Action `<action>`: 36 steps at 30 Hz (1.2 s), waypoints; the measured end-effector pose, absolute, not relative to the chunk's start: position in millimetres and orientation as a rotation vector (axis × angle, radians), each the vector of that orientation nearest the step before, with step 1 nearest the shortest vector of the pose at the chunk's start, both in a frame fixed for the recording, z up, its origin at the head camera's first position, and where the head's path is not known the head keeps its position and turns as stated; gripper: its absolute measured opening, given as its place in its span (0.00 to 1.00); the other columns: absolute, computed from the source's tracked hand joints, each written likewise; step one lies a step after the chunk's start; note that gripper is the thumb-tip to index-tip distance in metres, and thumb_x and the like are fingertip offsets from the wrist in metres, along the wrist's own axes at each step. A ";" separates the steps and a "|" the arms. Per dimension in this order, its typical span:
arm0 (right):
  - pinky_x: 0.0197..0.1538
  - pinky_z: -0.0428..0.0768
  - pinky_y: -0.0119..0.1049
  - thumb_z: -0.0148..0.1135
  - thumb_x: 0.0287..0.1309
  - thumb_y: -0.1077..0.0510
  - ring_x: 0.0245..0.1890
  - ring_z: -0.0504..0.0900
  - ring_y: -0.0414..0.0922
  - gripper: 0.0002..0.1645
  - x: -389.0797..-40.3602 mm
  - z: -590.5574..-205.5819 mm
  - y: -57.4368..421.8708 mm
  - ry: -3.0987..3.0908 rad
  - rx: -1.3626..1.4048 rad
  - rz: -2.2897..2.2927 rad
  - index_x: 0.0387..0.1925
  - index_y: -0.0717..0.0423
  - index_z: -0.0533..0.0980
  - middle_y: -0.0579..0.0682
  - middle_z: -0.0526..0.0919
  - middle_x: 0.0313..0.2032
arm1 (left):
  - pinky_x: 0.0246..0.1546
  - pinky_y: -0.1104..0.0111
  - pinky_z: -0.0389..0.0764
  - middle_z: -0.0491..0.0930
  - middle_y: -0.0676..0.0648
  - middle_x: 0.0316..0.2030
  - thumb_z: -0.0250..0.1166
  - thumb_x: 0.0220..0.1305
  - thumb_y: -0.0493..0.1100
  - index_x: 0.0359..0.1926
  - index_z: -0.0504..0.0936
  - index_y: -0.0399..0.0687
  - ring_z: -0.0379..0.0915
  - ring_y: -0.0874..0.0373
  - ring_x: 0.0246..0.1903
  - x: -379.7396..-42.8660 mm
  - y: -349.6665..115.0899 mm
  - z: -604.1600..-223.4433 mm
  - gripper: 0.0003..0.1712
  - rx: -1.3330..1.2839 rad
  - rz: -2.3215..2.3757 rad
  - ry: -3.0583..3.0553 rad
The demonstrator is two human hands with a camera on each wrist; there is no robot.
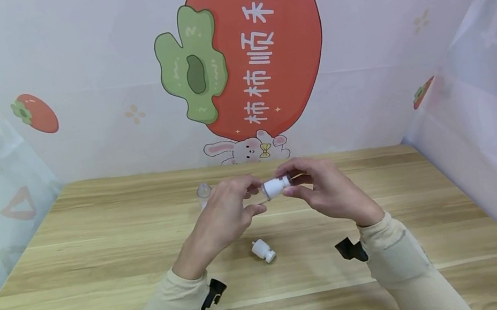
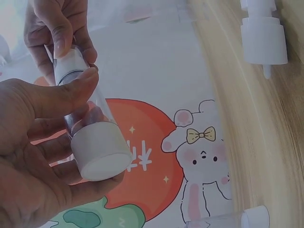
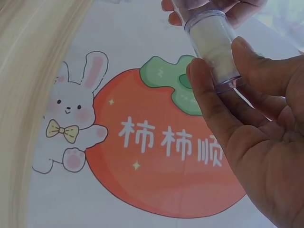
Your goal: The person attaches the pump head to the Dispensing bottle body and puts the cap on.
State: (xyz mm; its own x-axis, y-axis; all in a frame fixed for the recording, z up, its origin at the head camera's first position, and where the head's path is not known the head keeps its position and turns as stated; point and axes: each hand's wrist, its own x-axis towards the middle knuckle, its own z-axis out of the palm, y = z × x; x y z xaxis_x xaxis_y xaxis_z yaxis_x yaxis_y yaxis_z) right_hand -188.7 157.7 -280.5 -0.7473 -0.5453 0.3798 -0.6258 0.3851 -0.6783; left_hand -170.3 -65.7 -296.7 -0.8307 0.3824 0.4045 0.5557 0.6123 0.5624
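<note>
The left grip [image 1: 223,210] is curled round the bottle [image 2: 102,149], held up above the tabletop [image 1: 117,284]; on the right, the right grip [image 1: 329,188] pinches the clear-covered pump [image 3: 213,42] at its other end. The step in hand seems to be joining the two, which probably calls next for a straight press or turn against a steady bottle. Nearer lies a loose pump [image 1: 262,250]; far left stands a second bottle [image 1: 204,191], partly hidden.
</note>
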 end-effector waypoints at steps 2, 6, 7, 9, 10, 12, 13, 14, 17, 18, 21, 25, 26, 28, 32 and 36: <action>0.53 0.83 0.36 0.69 0.57 0.74 0.44 0.85 0.45 0.18 -187.9 -280.1 156.6 -2.539 1.062 1.290 0.49 0.64 0.80 0.51 0.83 0.47 | 0.44 0.56 0.83 0.86 0.46 0.42 0.80 0.51 0.33 0.48 0.86 0.40 0.83 0.52 0.40 -169.9 -65.9 -296.1 0.21 -0.768 -1.034 -2.595; 0.52 0.83 0.36 0.70 0.56 0.74 0.43 0.85 0.45 0.19 -186.8 -280.0 154.5 -2.532 1.056 1.251 0.49 0.64 0.80 0.51 0.84 0.46 | 0.44 0.57 0.82 0.86 0.46 0.41 0.80 0.50 0.34 0.47 0.86 0.40 0.83 0.52 0.40 -169.8 -66.3 -295.9 0.22 -0.766 -1.039 -2.590; 0.52 0.83 0.36 0.70 0.55 0.74 0.42 0.85 0.44 0.19 -186.7 -280.1 154.0 -2.529 1.057 1.242 0.49 0.64 0.80 0.51 0.84 0.46 | 0.44 0.57 0.82 0.86 0.46 0.41 0.80 0.50 0.34 0.47 0.86 0.40 0.83 0.52 0.39 -169.9 -66.4 -296.0 0.22 -0.765 -1.040 -2.587; 0.52 0.83 0.35 0.70 0.55 0.74 0.42 0.85 0.44 0.19 -186.5 -280.2 153.2 -2.520 1.060 1.231 0.49 0.64 0.80 0.51 0.84 0.46 | 0.44 0.57 0.83 0.86 0.45 0.40 0.80 0.50 0.34 0.47 0.85 0.39 0.83 0.52 0.39 -170.7 -67.0 -296.6 0.22 -0.766 -1.041 -2.585; 0.52 0.83 0.35 0.70 0.55 0.74 0.42 0.85 0.44 0.19 -186.5 -280.2 152.8 -2.518 1.061 1.225 0.49 0.64 0.80 0.51 0.84 0.46 | 0.44 0.57 0.82 0.86 0.46 0.40 0.80 0.50 0.34 0.47 0.85 0.39 0.83 0.52 0.39 -171.1 -67.4 -296.7 0.22 -0.764 -1.038 -2.586; 0.52 0.83 0.35 0.70 0.55 0.74 0.43 0.85 0.44 0.19 -186.8 -280.7 151.9 -2.516 1.068 1.224 0.49 0.64 0.79 0.51 0.84 0.46 | 0.43 0.58 0.83 0.85 0.46 0.39 0.81 0.49 0.34 0.46 0.86 0.39 0.83 0.52 0.38 -171.8 -68.3 -296.6 0.21 -0.766 -1.035 -2.588; 0.52 0.83 0.35 0.70 0.56 0.74 0.43 0.85 0.44 0.19 -187.1 -280.9 151.5 -2.517 1.072 1.223 0.49 0.64 0.79 0.51 0.84 0.46 | 0.42 0.59 0.82 0.85 0.46 0.38 0.81 0.49 0.35 0.46 0.86 0.40 0.82 0.53 0.38 -172.3 -68.9 -296.7 0.21 -0.765 -1.033 -2.593; 0.52 0.83 0.34 0.70 0.56 0.74 0.43 0.85 0.44 0.19 -187.5 -281.2 151.1 -2.517 1.078 1.224 0.50 0.64 0.79 0.51 0.84 0.46 | 0.42 0.59 0.82 0.85 0.47 0.37 0.81 0.49 0.35 0.45 0.86 0.40 0.81 0.54 0.37 -172.7 -69.5 -296.7 0.20 -0.764 -1.029 -2.598; 0.52 0.83 0.35 0.70 0.58 0.72 0.44 0.85 0.44 0.19 -188.7 -281.8 151.3 -2.524 1.096 1.222 0.51 0.63 0.79 0.50 0.83 0.47 | 0.40 0.61 0.80 0.83 0.49 0.36 0.81 0.49 0.36 0.44 0.86 0.41 0.78 0.56 0.36 -173.0 -70.9 -295.3 0.20 -0.753 -1.031 -2.616; 0.52 0.83 0.35 0.70 0.58 0.72 0.44 0.85 0.44 0.19 -189.0 -281.8 151.9 -2.526 1.100 1.220 0.51 0.63 0.79 0.50 0.83 0.47 | 0.40 0.62 0.80 0.83 0.49 0.35 0.81 0.49 0.36 0.44 0.86 0.42 0.77 0.56 0.36 -172.9 -71.3 -294.9 0.19 -0.750 -1.030 -2.624; 0.53 0.83 0.38 0.70 0.59 0.69 0.45 0.84 0.43 0.21 -189.7 -281.1 154.4 -2.530 1.105 1.210 0.54 0.61 0.78 0.49 0.83 0.48 | 0.40 0.63 0.80 0.83 0.50 0.36 0.81 0.51 0.36 0.45 0.86 0.42 0.77 0.57 0.36 -172.7 -71.6 -293.9 0.19 -0.740 -1.037 -2.643; 0.53 0.83 0.41 0.71 0.60 0.65 0.47 0.83 0.44 0.26 -189.4 -279.1 158.5 -2.546 1.096 1.184 0.59 0.58 0.75 0.48 0.82 0.52 | 0.41 0.62 0.81 0.83 0.49 0.37 0.80 0.52 0.36 0.46 0.86 0.41 0.78 0.56 0.36 -172.2 -71.8 -292.8 0.20 -0.729 -1.052 -2.671; 0.53 0.83 0.42 0.72 0.60 0.64 0.48 0.83 0.44 0.27 -189.1 -278.5 159.5 -2.551 1.091 1.175 0.60 0.57 0.75 0.48 0.82 0.53 | 0.42 0.62 0.82 0.83 0.49 0.38 0.80 0.52 0.36 0.46 0.85 0.41 0.79 0.56 0.37 -172.1 -72.1 -292.3 0.20 -0.723 -1.052 -2.681; 0.53 0.83 0.43 0.73 0.59 0.63 0.49 0.83 0.44 0.29 -188.8 -277.1 161.3 -2.559 1.082 1.154 0.62 0.57 0.74 0.49 0.81 0.55 | 0.43 0.62 0.82 0.84 0.48 0.39 0.80 0.52 0.37 0.47 0.85 0.41 0.79 0.56 0.37 -172.0 -73.2 -291.5 0.20 -0.708 -1.051 -2.702; 0.53 0.82 0.46 0.74 0.59 0.62 0.50 0.83 0.46 0.32 -188.6 -274.9 164.3 -2.578 1.041 1.124 0.63 0.57 0.72 0.51 0.80 0.56 | 0.44 0.62 0.83 0.84 0.48 0.40 0.79 0.53 0.37 0.47 0.84 0.40 0.80 0.55 0.38 -172.8 -77.8 -289.9 0.21 -0.678 -1.054 -2.729; 0.53 0.82 0.46 0.74 0.58 0.61 0.51 0.82 0.47 0.35 -188.9 -274.7 166.3 -2.598 1.011 1.100 0.65 0.54 0.71 0.51 0.80 0.56 | 0.45 0.60 0.83 0.83 0.47 0.40 0.78 0.54 0.36 0.47 0.83 0.39 0.80 0.54 0.39 -175.2 -84.8 -288.7 0.20 -0.660 -1.127 -2.713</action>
